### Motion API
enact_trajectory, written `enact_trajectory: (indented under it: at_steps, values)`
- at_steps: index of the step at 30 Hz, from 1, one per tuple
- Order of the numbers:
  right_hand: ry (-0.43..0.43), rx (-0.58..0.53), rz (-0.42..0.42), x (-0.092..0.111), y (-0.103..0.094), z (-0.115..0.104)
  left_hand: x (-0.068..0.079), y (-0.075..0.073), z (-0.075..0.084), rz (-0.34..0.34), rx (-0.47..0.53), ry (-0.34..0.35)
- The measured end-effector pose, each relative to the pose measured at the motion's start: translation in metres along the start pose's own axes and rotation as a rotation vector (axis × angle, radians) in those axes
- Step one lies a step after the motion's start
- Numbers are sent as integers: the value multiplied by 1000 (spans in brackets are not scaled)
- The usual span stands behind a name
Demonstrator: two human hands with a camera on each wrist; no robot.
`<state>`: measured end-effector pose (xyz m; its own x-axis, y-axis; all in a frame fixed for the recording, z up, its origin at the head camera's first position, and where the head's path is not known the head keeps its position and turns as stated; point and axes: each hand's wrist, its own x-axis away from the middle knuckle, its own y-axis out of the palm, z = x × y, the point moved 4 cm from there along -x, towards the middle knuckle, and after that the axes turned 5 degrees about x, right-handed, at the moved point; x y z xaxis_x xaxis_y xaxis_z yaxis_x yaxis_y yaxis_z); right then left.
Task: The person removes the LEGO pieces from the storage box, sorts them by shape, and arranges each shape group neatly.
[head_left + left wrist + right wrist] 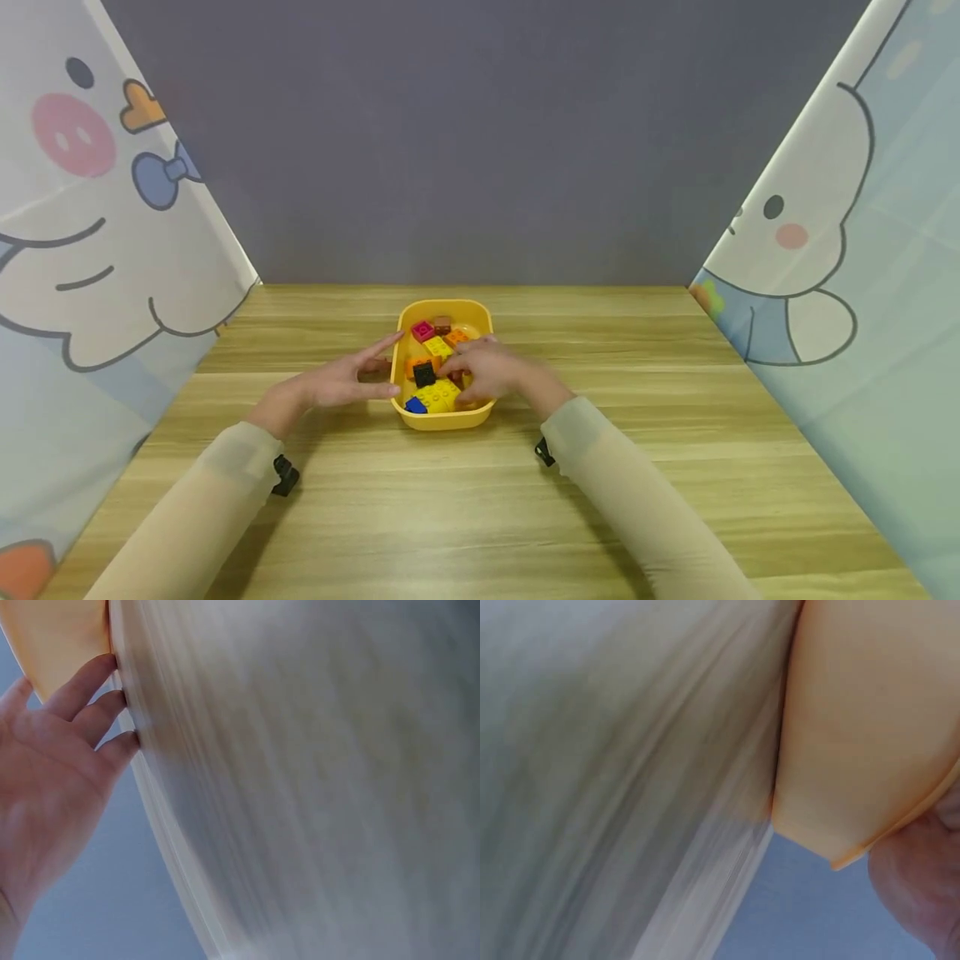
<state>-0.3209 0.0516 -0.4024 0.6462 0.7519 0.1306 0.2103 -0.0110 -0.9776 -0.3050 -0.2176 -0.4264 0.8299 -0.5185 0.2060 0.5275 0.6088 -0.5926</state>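
Note:
A yellow plastic bin (444, 422) full of toy building bricks stands on the table. My left hand (341, 383) spreads its fingers at the bin's left wall; thumb and index finger reach the rim. In the left wrist view the left hand (56, 754) has its fingertips down at the tabletop beside the bin. Over the right rim reaches my right hand (489, 372), its fingers bent down among the bricks; I cannot tell whether it pinches one. Near those fingers lie a black brick (424, 375), a large yellow brick (441, 395) and a blue brick (416, 406).
Farther back in the bin are a magenta brick (422, 331), a brown brick (442, 323), an orange brick (456, 337) and a smaller yellow brick (437, 347). The wooden table (420, 517) meets a grey wall (472, 150) behind and cartoon-print curtains at both sides.

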Motion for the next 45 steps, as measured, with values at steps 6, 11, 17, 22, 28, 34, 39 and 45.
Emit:
enact_trajectory:
  at_steps: [6,11,17,22,28,34,39,45]
  values:
    - [44,119,-41,-2,2,-6,-2,2,-1,-4,-2,2]
    - [50,135,-51,-4,2,-8,-1,1,-1,1,0,1]
    - [54,92,-13,-4,1,-8,0,-1,-1,2,0,0]
    - [67,14,30,-4,0,-6,-1,-1,-2,-4,16,0]
    - [93,-72,65,-4,-1,-5,-2,-2,-5,-3,18,11]
    - [89,-156,104,-2,2,1,-1,-1,-4,-5,30,12]
    - [38,-268,168,3,1,6,-2,1,-3,-22,58,30]
    - [19,-482,281,18,-13,17,-2,2,-2,-38,69,39]
